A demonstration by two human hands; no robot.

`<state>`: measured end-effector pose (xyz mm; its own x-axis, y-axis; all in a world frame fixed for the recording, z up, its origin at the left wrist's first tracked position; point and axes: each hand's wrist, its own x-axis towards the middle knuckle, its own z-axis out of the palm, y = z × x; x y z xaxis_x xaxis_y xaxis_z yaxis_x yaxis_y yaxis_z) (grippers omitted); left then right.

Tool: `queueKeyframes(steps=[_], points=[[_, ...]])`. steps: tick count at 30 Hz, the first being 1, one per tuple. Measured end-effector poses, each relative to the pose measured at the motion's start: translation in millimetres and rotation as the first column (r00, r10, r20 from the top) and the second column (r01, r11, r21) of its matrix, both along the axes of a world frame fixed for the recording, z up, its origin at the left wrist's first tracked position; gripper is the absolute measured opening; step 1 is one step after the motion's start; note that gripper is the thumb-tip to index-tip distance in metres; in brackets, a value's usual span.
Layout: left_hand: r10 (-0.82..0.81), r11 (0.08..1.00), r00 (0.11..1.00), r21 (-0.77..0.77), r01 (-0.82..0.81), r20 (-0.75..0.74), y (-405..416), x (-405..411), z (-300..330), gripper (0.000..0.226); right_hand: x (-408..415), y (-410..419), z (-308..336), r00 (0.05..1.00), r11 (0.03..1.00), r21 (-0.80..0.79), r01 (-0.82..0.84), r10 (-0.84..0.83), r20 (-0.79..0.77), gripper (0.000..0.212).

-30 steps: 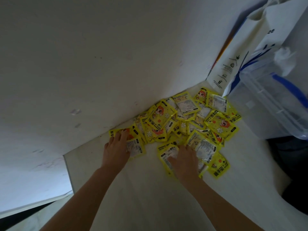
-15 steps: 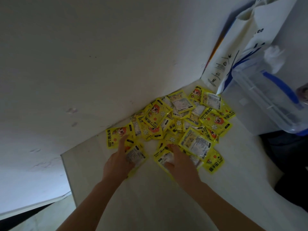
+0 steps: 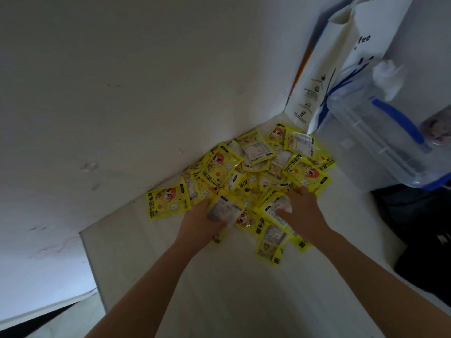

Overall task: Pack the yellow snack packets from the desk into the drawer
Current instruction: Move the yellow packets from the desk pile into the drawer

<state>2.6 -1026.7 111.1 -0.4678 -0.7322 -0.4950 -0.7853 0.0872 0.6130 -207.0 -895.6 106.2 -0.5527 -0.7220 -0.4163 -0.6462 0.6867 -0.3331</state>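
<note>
Several yellow snack packets [image 3: 258,167] lie heaped on the white desk [image 3: 219,284] against the wall. My left hand [image 3: 200,225] is at the pile's near left edge, its fingers closed around a packet [image 3: 224,211] that shows its white back. My right hand [image 3: 305,211] rests on the pile's near right side, gripping another white-backed packet [image 3: 275,208]. One packet [image 3: 166,201] lies alone at the left, face up. Two more [image 3: 271,245] lie below my right hand. No drawer is in view.
A clear plastic box with blue handles [image 3: 380,142] stands at the right on the desk. A white paper bag [image 3: 341,69] leans on the wall behind it. The desk's left edge [image 3: 90,259] drops off. A dark area lies at the far right.
Both hands have closed on packets at the pile's near edge. The left hand moved right off the lone left packet, and the view has shifted a little.
</note>
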Motion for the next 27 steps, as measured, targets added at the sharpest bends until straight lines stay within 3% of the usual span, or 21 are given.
queueKeyframes(steps=[7, 19, 23, 27], points=[[-0.160, 0.987, 0.987, 0.012, 0.160, -0.006, 6.6, -40.1, -14.6, 0.035, 1.7, -3.9, -4.0, 0.997, 0.998, 0.032, -0.054, 0.056, -0.048, 0.050], [-0.075, 0.994, 0.985, -0.073, 0.087, 0.153, 16.3, -45.9, -23.8, 0.026, 4.5, -8.2, -0.8, 1.000, 0.997, 0.074, 0.006, -0.007, 0.015, 0.051], [0.033, 0.999, 0.989, -0.026, -0.030, 0.144, 16.8, -39.8, -17.8, 0.022, 3.0, -4.2, 3.3, 0.997, 0.994, 0.106, 0.026, -0.033, 0.067, 0.056], [0.193, 0.977, 0.979, 0.077, -0.197, 0.065, 25.9, -22.8, -12.6, 0.023, 4.2, 7.6, 14.8, 0.986, 0.995, 0.030, 0.097, -0.100, 0.135, 0.059]])
